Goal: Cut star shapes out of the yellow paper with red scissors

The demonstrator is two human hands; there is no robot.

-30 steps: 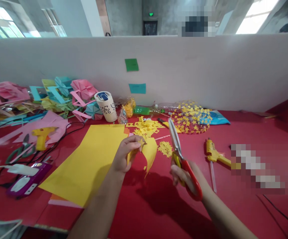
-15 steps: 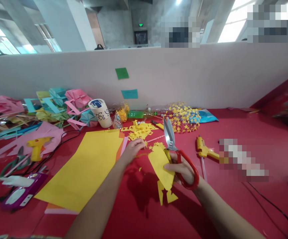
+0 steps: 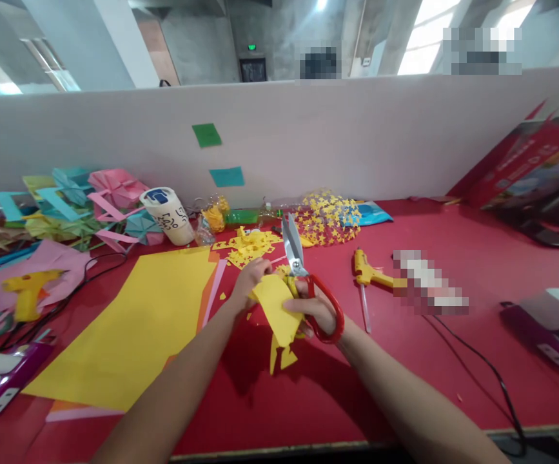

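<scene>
My right hand (image 3: 315, 308) is closed on red-handled scissors (image 3: 294, 248), whose blades point up and away. The same hand pinches a yellow paper piece (image 3: 279, 306) with its thumb, and cut scraps (image 3: 283, 357) with a star-shaped gap hang below it. My left hand (image 3: 250, 283) is at the paper's upper left edge, its fingers curled and partly hidden; what they hold cannot be made out. Behind the hands lies a pile of yellow paper cut-outs and scraps (image 3: 247, 243). Large yellow sheets (image 3: 129, 316) lie left of my left forearm.
A yellow glue gun (image 3: 369, 274) lies at the right, another (image 3: 28, 290) at the left. Folded paper shapes (image 3: 117, 187), a white cup (image 3: 167, 216) and a bag of yellow stars (image 3: 327, 216) line the partition. Power strips (image 3: 550, 322) and cables sit at both sides.
The view has swung right, so the table's things appear farther left. My left hand has moved from the small stars to the edge of the yellow paper.
</scene>
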